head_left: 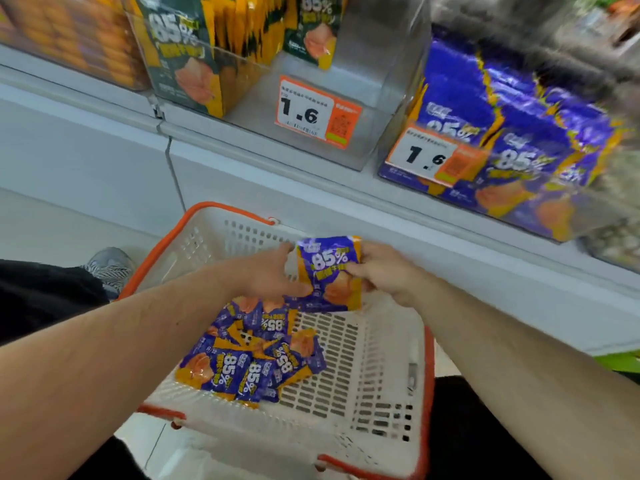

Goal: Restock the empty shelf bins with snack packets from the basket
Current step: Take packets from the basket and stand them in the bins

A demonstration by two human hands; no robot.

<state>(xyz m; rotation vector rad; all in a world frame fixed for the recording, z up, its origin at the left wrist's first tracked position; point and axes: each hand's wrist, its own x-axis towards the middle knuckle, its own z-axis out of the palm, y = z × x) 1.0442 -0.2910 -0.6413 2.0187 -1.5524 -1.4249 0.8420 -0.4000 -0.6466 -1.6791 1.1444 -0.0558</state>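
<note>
hands meet over the basket (388,358), a white plastic one with orange rim and handle, its near edge cut off by the bottom of the frame. right hand (384,271) pinches a purple and yellow snack packet (329,275) at its right edge, thumb on the printed face; packet held upright above the basket's far half, "85%" legible, smaller print not readable. left hand (270,275) lies against the packet's left edge, fingers extended, thumb near the lower corner; fingertips are partly hidden behind the packet, so a grip there is not confirmed. loose packets (249,358) of the same kind lie heaped in the basket's left part, overlapping, count not determinable. above, the clear shelf bin (346,109) in the middle, bearing a "1.6" price tag (317,112), holds green and yellow packets (187,57) at its left and rear, front right portion bare. purple packets (519,147) fill the bin to the right; that area is motion-blurred and cut off at the frame edge. a grey shoe (107,265) shows at left on the floor.
</note>
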